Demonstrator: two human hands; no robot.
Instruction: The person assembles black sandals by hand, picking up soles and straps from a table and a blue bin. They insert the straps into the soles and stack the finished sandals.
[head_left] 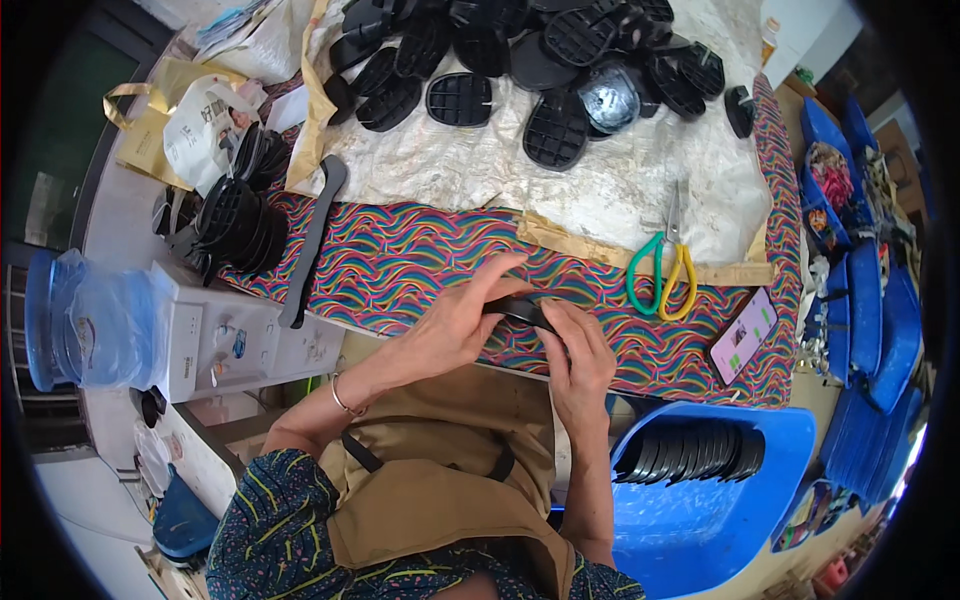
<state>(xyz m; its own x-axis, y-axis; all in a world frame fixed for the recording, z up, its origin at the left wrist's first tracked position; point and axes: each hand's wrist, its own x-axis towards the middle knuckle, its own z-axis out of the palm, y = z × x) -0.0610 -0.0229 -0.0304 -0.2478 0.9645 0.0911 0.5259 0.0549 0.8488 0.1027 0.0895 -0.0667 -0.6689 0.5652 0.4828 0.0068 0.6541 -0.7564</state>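
Both my hands meet over the front of the patterned tabletop (410,240), holding a small black moulded piece (522,312) with a curved, shiny edge. My left hand (455,318) grips its left end, index finger stretched out above it. Fingers of my right hand (578,345) close on its right end. Much of the piece is hidden by my fingers. Similar black rounded pieces with gridded undersides (556,130) lie heaped on a pale, stained sheet (430,165) at the far side. A long black strip with a rounded head (318,240) rests to the left.
Scissors (665,265) with green and yellow handles and a phone (743,337) lie at right. Below the table's right edge, a blue tub (690,540) holds a row of black pieces (690,452). More black pieces (240,225) are stacked at left, above a white water dispenser (225,335).
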